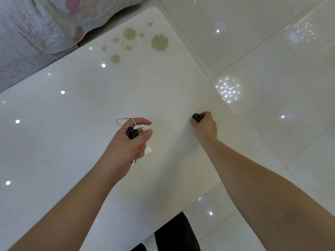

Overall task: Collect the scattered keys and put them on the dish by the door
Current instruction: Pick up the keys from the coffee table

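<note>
My left hand [126, 147] grips a bunch of black-headed keys [132, 133] above the glossy white table [72, 109]. A wire key ring [125, 122] and a green tag stick out above the fist, and key tips poke out below it. My index finger points forward. My right hand [205, 127] is curled round a black-headed key [196, 116] near the table's right edge, and most of that key is hidden in the fingers. No dish is in view.
A sofa with a floral cover [41, 26] stands at the far left behind the table. Beige flower and square patterns [137, 38] mark the table's far corner. Shiny white floor tiles [272, 51] lie to the right. Dark trousers [174, 232] show at the bottom.
</note>
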